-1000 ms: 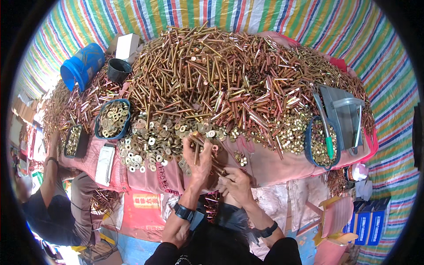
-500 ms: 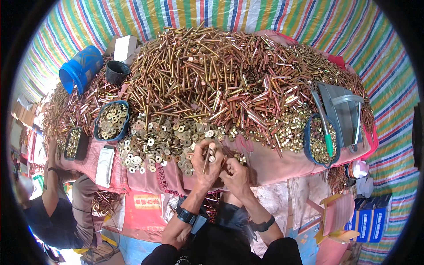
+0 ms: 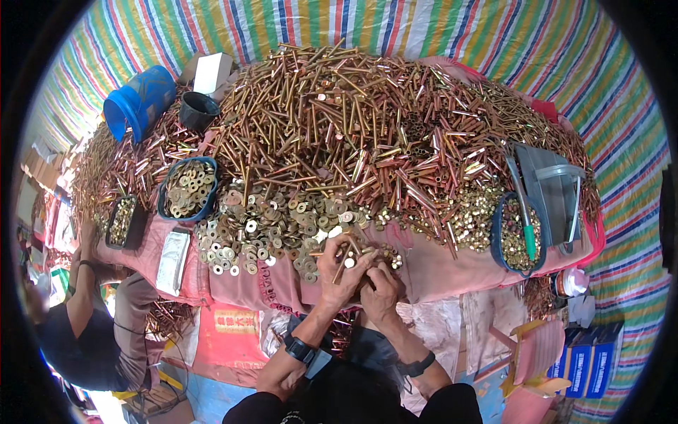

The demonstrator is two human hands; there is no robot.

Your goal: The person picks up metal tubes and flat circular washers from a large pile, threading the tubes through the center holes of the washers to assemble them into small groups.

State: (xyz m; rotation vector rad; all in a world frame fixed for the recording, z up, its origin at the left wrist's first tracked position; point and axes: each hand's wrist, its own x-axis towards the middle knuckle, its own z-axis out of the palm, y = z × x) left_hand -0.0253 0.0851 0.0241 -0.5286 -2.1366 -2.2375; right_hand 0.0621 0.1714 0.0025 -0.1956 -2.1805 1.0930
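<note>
Several brass-coloured bolts point(image 3: 349, 261) stick out between the curled fingers of my left hand point(image 3: 333, 279), which grips them above the front edge of the heap. Pressed close on its right is my right hand point(image 3: 380, 291). Its fingers are bent together by the bolts, and whatever they pinch is hidden. Loose flat washers point(image 3: 265, 226) spread to the left of my hands. A few small nuts point(image 3: 390, 256) lie just beyond my right hand on the pink cloth point(image 3: 441, 265).
A large pile of bolts and metal sleeves point(image 3: 339, 120) fills the far side. Washers fill a blue basket point(image 3: 164, 205) at left; nuts fill another blue basket point(image 3: 496, 247) at right, beside a grey dustpan point(image 3: 540, 177). Another person point(image 3: 92, 332) sits at far left.
My hands have come closer together, the right one now up against the left one and the bolts. The whole view has shifted slightly.
</note>
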